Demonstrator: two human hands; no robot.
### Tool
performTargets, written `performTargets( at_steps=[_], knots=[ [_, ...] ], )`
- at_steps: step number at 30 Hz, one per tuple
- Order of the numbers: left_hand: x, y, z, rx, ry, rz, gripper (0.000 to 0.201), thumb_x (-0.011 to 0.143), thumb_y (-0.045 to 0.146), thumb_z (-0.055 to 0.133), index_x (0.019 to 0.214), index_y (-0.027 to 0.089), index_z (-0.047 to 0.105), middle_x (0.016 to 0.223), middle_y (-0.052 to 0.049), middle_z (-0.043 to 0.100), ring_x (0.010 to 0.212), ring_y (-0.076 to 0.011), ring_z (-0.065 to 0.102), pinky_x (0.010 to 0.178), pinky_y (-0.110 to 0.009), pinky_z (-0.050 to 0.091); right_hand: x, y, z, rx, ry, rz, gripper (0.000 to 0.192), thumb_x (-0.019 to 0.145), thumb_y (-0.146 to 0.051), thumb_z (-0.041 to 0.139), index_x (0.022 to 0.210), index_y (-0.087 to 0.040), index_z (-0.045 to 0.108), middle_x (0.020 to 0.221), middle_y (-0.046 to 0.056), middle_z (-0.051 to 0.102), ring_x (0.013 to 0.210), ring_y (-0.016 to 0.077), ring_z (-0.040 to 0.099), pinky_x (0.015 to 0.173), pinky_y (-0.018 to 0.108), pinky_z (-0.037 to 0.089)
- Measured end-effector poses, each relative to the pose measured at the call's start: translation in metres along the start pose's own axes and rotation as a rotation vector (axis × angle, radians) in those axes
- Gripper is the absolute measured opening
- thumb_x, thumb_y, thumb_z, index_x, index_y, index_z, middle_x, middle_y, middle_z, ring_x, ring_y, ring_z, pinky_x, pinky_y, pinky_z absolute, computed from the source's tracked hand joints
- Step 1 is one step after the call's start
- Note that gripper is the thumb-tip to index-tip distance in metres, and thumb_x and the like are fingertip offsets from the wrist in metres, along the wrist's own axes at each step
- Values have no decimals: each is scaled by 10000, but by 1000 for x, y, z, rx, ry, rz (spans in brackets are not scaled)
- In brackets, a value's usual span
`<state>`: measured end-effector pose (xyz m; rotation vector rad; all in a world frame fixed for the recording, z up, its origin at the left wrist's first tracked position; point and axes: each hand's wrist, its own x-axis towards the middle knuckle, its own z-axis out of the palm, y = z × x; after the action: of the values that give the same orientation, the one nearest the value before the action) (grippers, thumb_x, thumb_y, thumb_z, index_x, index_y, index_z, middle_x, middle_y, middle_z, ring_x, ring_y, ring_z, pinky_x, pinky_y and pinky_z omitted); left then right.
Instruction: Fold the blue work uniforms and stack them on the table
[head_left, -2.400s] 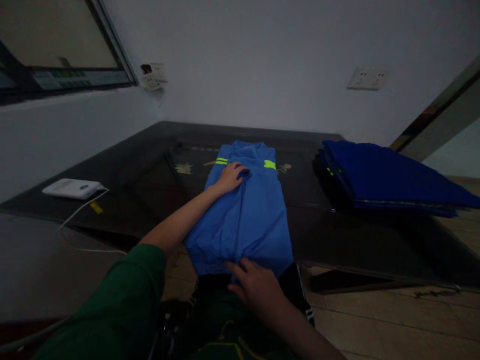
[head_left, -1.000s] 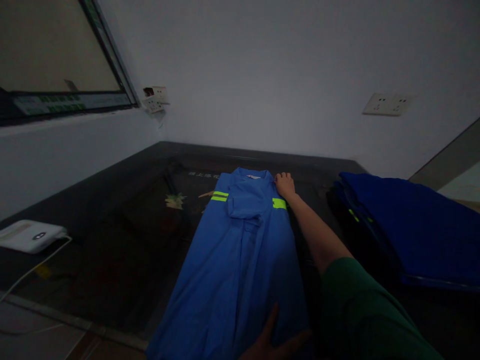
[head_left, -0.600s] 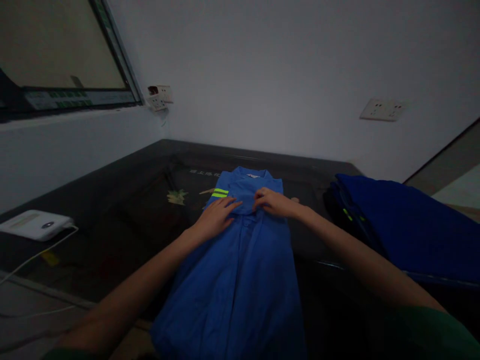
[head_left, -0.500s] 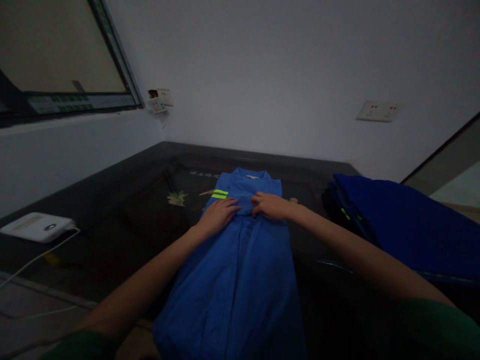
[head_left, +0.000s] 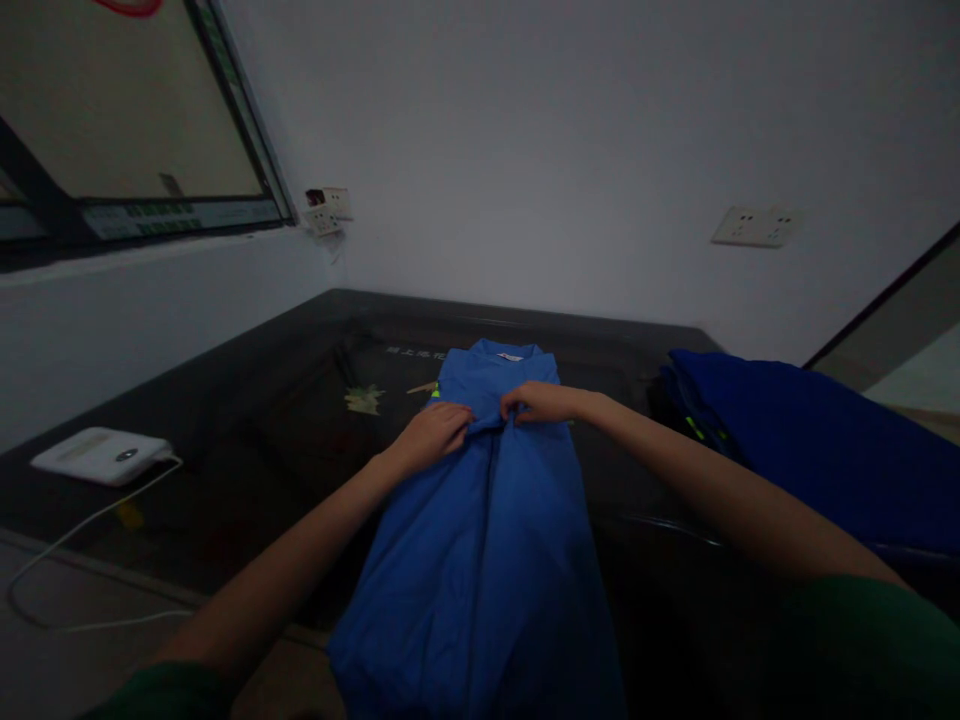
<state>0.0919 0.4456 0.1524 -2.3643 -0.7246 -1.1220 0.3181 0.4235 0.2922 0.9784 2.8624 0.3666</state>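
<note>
A blue work shirt [head_left: 442, 570] with a collar lies lengthwise on the dark table, its collar end away from me and its lower part reaching down to the bottom of the view. My left hand [head_left: 437, 432] grips the cloth below the collar at the left, fingers curled over a crosswise fold. Beside it, my right hand [head_left: 541, 402] pinches the same fold with thumb and fingers. A lengthwise crease runs down the shirt from between my hands. Only a sliver of yellow-green strip shows at its left edge. Some fingertips are hidden by the cloth.
Dark blue folded garments [head_left: 817, 450] are stacked at the right of the dark table [head_left: 262, 400]. On the left lies a white device [head_left: 101, 455] with a white cable [head_left: 82, 520] hanging off the table edge. Walls with sockets [head_left: 754, 226] stand behind; a window [head_left: 142, 110] is upper left.
Both hands have closed on the cloth and drawn the fold slightly upward. The shirt's upper sides have pulled inward, and the yellow-green strip is now mostly out of sight. My view has shifted slightly.
</note>
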Motion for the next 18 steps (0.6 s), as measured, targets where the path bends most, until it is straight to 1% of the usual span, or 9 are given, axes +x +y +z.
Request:
performTargets(
  at_steps=[3, 6, 8, 10, 12, 14, 16, 18],
  knots=[
    [-9, 3, 17, -99, -85, 51, 318, 912, 218, 502, 1224, 164, 529, 1351, -107, 561, 1265, -211, 507, 1117, -440, 340, 2, 9, 14, 138, 5, 8, 249, 759, -72, 593, 925, -215, 711, 910, 18, 711, 845, 169, 636, 779, 276, 461],
    [-10, 2, 26, -158, -110, 67, 385, 930, 162, 446, 1312, 199, 469, 1388, -82, 537, 1302, -176, 477, 1155, -458, 283, 2, 16, 22, 263, 49, 2, 224, 779, -100, 580, 925, -209, 710, 923, 23, 709, 864, 171, 636, 809, 293, 465],
    [-9, 1, 27, -164, -108, 64, 389, 937, 118, 391, 1301, 208, 493, 1370, -72, 557, 1298, -162, 483, 1156, -451, 288, 1, 18, 28, 330, 89, 0, 190, 805, -128, 567, 926, -197, 696, 929, 27, 703, 879, 173, 633, 825, 303, 465],
    [-8, 1, 24, -175, -110, 50, 394, 939, 109, 368, 1292, 205, 515, 1363, -74, 563, 1281, -158, 502, 1131, -418, 338, 1, 19, 36, 364, 159, 7, 161, 832, -150, 554, 939, -184, 670, 935, 34, 688, 876, 173, 622, 829, 312, 464],
    [-8, 4, 21, -191, -130, 39, 390, 940, 116, 369, 1287, 190, 530, 1358, -82, 567, 1259, -161, 524, 1082, -373, 402, 1, 18, 45, 373, 268, 15, 154, 843, -152, 555, 973, -174, 633, 959, 44, 662, 885, 171, 602, 835, 317, 459],
    [-9, 8, 18, -190, -151, 50, 378, 940, 123, 378, 1273, 175, 549, 1351, -89, 571, 1241, -167, 536, 1048, -347, 432, 3, 17, 56, 372, 372, 32, 169, 848, -144, 553, 1010, -169, 594, 983, 52, 634, 898, 168, 582, 838, 317, 456],
    [-10, 12, 15, -169, -159, 87, 349, 945, 163, 413, 1258, 172, 566, 1349, -93, 568, 1237, -181, 532, 1049, -353, 425, 6, 17, 66, 357, 424, 62, 180, 860, -133, 534, 1034, -171, 562, 988, 53, 616, 895, 164, 571, 833, 314, 454],
    [-9, 16, 14, -151, -154, 113, 326, 949, 228, 450, 1243, 179, 582, 1331, -94, 573, 1223, -195, 531, 1046, -364, 422, 9, 17, 76, 301, 446, 103, 185, 868, -114, 510, 1040, -170, 550, 987, 56, 613, 883, 164, 566, 826, 312, 450]
  ],
)
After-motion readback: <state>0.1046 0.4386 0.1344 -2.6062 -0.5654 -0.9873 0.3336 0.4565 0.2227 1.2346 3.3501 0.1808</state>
